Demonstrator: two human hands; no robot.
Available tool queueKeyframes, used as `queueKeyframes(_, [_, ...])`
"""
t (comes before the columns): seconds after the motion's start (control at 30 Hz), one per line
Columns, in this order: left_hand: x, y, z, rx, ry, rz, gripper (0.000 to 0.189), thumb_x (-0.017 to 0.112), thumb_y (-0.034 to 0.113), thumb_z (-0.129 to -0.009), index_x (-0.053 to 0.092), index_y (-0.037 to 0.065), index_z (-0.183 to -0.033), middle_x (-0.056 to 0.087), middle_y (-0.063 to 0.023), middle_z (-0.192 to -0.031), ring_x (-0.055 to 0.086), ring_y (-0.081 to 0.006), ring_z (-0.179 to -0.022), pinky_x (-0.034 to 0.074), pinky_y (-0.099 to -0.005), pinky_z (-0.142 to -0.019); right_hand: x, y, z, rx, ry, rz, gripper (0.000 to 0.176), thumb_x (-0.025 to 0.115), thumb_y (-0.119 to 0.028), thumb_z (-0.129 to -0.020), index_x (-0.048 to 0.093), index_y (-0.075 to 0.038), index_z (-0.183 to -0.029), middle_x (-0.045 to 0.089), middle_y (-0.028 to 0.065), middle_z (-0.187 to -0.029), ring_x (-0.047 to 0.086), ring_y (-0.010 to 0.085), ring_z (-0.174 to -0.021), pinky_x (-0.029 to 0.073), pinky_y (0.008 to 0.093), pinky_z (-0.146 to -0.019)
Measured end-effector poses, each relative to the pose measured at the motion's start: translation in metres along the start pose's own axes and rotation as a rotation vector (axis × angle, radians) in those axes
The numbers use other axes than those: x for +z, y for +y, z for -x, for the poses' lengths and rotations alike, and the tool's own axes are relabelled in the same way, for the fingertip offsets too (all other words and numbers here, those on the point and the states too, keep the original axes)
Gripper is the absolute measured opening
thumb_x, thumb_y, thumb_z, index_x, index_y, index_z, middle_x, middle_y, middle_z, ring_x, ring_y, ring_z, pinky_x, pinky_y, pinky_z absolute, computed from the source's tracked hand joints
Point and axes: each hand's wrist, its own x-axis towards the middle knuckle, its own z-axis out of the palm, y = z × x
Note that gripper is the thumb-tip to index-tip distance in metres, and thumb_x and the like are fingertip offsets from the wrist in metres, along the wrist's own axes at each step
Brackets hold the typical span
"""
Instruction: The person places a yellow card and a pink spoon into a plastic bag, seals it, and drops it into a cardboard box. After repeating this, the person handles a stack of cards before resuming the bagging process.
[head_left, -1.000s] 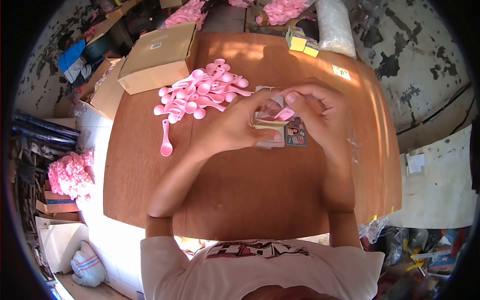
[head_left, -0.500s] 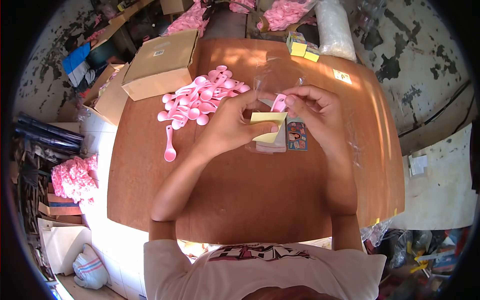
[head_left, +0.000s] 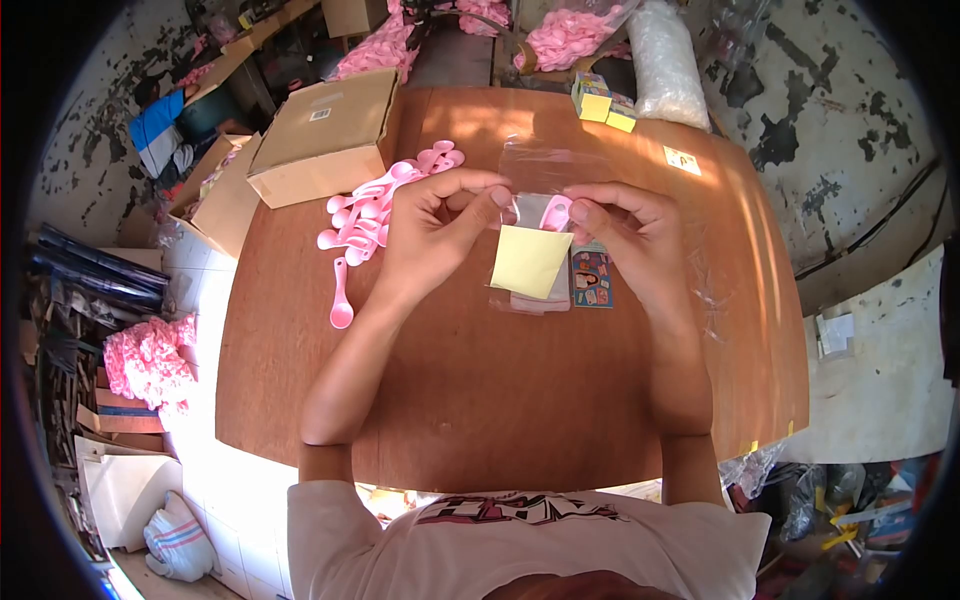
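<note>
Between my two hands hangs a clear plastic bag (head_left: 527, 206) with a yellow card (head_left: 530, 262) and a pink measuring spoon (head_left: 556, 212) in it; only the spoon's handle end shows above the card. My left hand (head_left: 440, 225) is closed in a pinch on the bag's upper left edge. On the upper right edge, beside the spoon handle, my right hand (head_left: 635, 235) pinches too. Beneath lie more clear bags (head_left: 540, 304) and a printed card (head_left: 593, 282). Left of my left hand is a heap of pink spoons (head_left: 360, 215), with one spoon (head_left: 341, 292) lying apart.
A cardboard box (head_left: 325, 125) stands at the table's back left. Small yellow-sided card stacks (head_left: 594, 104) and a tall clear bag (head_left: 668, 65) are at the back right. A small card (head_left: 682, 160) lies near the right edge. Loose film (head_left: 712, 290) lies right of my arm.
My left thumb has left the yellow card's face, and that hand has moved up and left to the bag's edge. The bag's top is now stretched between both hands.
</note>
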Motion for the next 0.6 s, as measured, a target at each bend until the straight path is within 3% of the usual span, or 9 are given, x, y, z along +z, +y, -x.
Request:
queueKeyframes(0.13, [0.000, 0.004, 0.000, 0.003, -0.003, -0.042, 0.014, 0.065, 0.006, -0.093, 0.069, -0.001, -0.104, 0.072, -0.0066, -0.082, 0.067, -0.0083, -0.076, 0.054, -0.0214, -0.066, 0.001, -0.003, 0.000, -0.066, 0.028, -0.024, 0.016, 0.070, -0.006, -0.090, 0.070, 0.003, -0.103, 0.069, 0.0053, -0.082, 0.060, 0.0058, -0.068, 0.049, 0.0201, -0.061])
queueKeyframes(0.37, [-0.003, 0.006, 0.000, 0.066, -0.024, 0.023, 0.014, 0.064, 0.006, -0.094, 0.067, -0.002, -0.104, 0.071, -0.0062, -0.084, 0.067, -0.0087, -0.076, 0.054, -0.0212, -0.066, -0.001, -0.003, 0.000, -0.138, -0.041, -0.065, 0.014, 0.070, -0.004, -0.089, 0.070, 0.003, -0.101, 0.069, 0.0071, -0.083, 0.062, 0.0072, -0.067, 0.050, 0.0206, -0.060])
queueKeyframes(0.43, [-0.006, 0.007, 0.001, 0.087, -0.064, -0.007, 0.015, 0.063, 0.002, -0.093, 0.064, -0.004, -0.107, 0.070, -0.0097, -0.097, 0.067, -0.0131, -0.086, 0.055, -0.0248, -0.073, -0.002, -0.003, 0.000, -0.150, -0.079, -0.100, 0.013, 0.068, -0.002, -0.089, 0.070, 0.004, -0.100, 0.070, 0.0087, -0.087, 0.062, 0.0080, -0.068, 0.050, 0.0213, -0.061])
queueKeyframes(0.57, [-0.009, 0.009, 0.001, 0.048, -0.074, -0.007, 0.016, 0.063, 0.001, -0.093, 0.065, -0.005, -0.108, 0.070, -0.0087, -0.095, 0.066, -0.0125, -0.089, 0.054, -0.0240, -0.074, -0.008, 0.005, -0.001, -0.216, -0.145, -0.142, 0.012, 0.066, 0.001, -0.090, 0.070, 0.005, -0.100, 0.068, 0.0091, -0.089, 0.062, 0.0091, -0.070, 0.049, 0.0224, -0.062])
queueKeyframes(0.6, [-0.009, 0.008, 0.001, 0.092, -0.072, -0.025, 0.016, 0.063, 0.003, -0.093, 0.068, -0.002, -0.107, 0.071, -0.0063, -0.090, 0.065, -0.0080, -0.080, 0.049, -0.0202, -0.063, -0.010, 0.005, -0.002, -0.235, -0.187, -0.147, 0.013, 0.063, 0.004, -0.089, 0.071, 0.005, -0.100, 0.067, 0.0093, -0.090, 0.062, 0.0097, -0.071, 0.049, 0.0229, -0.062])
